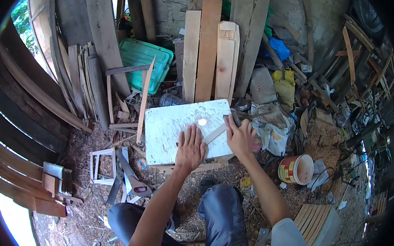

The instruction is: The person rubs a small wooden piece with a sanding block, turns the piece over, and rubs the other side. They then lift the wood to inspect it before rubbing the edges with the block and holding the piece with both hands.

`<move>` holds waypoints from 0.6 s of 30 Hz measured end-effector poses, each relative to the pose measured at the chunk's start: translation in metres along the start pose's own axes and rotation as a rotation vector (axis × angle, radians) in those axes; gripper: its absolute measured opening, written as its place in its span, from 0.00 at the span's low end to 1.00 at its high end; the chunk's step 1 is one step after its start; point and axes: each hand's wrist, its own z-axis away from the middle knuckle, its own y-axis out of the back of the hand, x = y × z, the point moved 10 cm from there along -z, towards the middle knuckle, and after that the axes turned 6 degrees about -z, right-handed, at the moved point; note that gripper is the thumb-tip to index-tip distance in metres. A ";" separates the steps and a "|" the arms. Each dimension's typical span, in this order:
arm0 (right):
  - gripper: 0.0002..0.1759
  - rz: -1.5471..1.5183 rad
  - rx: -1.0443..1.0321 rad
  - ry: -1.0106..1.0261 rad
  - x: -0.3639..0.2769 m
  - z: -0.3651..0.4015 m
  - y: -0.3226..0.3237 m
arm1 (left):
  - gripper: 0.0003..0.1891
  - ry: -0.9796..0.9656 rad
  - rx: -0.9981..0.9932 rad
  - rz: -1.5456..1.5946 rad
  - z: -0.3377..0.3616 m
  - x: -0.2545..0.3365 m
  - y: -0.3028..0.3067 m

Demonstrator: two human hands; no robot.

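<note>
A white, scuffed work board lies in front of my knees. My left hand presses flat on it with the fingers stretched out, its thumb side right at the lower end of a pale flat strip. At the strip's upper right end, by the board's right edge, is a dark end piece. My right hand has its fingers closed around that end. Whether the strip and the dark part are one tool I cannot tell. A small bright round spot shows on the board above the strip.
Handsaws and a small white frame lie on the ground at left. Planks and a green plastic lid lean at the back. A bucket and a slatted piece stand at right, amid wood shavings.
</note>
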 end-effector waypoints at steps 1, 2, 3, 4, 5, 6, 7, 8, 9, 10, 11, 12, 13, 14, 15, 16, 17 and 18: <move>0.27 0.025 -0.011 -0.046 0.000 -0.003 -0.001 | 0.33 -0.003 -0.008 0.005 0.000 0.000 0.000; 0.26 0.052 -0.023 -0.090 0.000 -0.005 -0.002 | 0.33 -0.001 -0.005 0.011 0.001 0.001 0.001; 0.25 0.059 -0.043 -0.065 -0.012 0.002 -0.003 | 0.33 0.004 -0.015 0.018 0.001 0.001 0.000; 0.26 0.056 -0.106 0.002 -0.031 0.014 -0.006 | 0.33 0.011 -0.020 0.022 0.000 0.000 0.000; 0.27 -0.078 -0.143 0.059 -0.048 0.036 -0.005 | 0.33 0.009 -0.023 -0.002 -0.001 0.000 -0.002; 0.28 -0.216 -0.182 0.112 -0.062 0.050 -0.007 | 0.33 0.010 -0.020 -0.008 -0.004 -0.002 0.000; 0.28 -0.150 -0.190 0.182 -0.061 0.047 -0.006 | 0.33 0.006 -0.017 0.001 -0.004 -0.001 0.001; 0.27 -0.165 -0.129 0.244 -0.056 0.039 0.002 | 0.33 0.002 -0.022 0.009 -0.001 0.000 0.000; 0.27 -0.120 -0.137 0.149 -0.038 0.022 0.000 | 0.33 0.000 -0.021 0.009 0.000 -0.001 -0.001; 0.26 -0.071 -0.153 0.056 -0.021 0.009 -0.002 | 0.33 0.000 -0.034 0.006 0.003 0.000 -0.003; 0.26 -0.074 -0.155 0.052 -0.012 0.002 -0.006 | 0.33 -0.002 -0.029 0.005 0.003 0.001 -0.001; 0.27 -0.046 -0.115 -0.040 0.003 -0.011 -0.007 | 0.33 -0.004 -0.013 0.003 0.000 0.001 0.002; 0.27 -0.016 -0.077 -0.124 0.015 -0.018 -0.007 | 0.33 -0.006 0.005 -0.005 0.000 0.001 0.001; 0.27 -0.014 -0.076 -0.111 0.012 -0.016 -0.010 | 0.33 0.004 0.013 -0.003 0.000 0.000 0.001; 0.27 -0.015 -0.081 -0.028 -0.008 -0.007 -0.009 | 0.33 0.000 0.006 -0.002 0.001 0.000 0.000; 0.27 -0.016 -0.086 0.056 -0.028 0.005 -0.008 | 0.33 -0.003 0.000 -0.001 0.000 0.000 -0.001; 0.27 -0.102 -0.153 0.133 -0.050 0.026 -0.010 | 0.33 0.008 0.005 -0.001 -0.001 -0.001 -0.001; 0.28 -0.215 -0.149 0.190 -0.061 0.039 -0.008 | 0.33 -0.002 0.008 0.002 0.000 0.000 0.000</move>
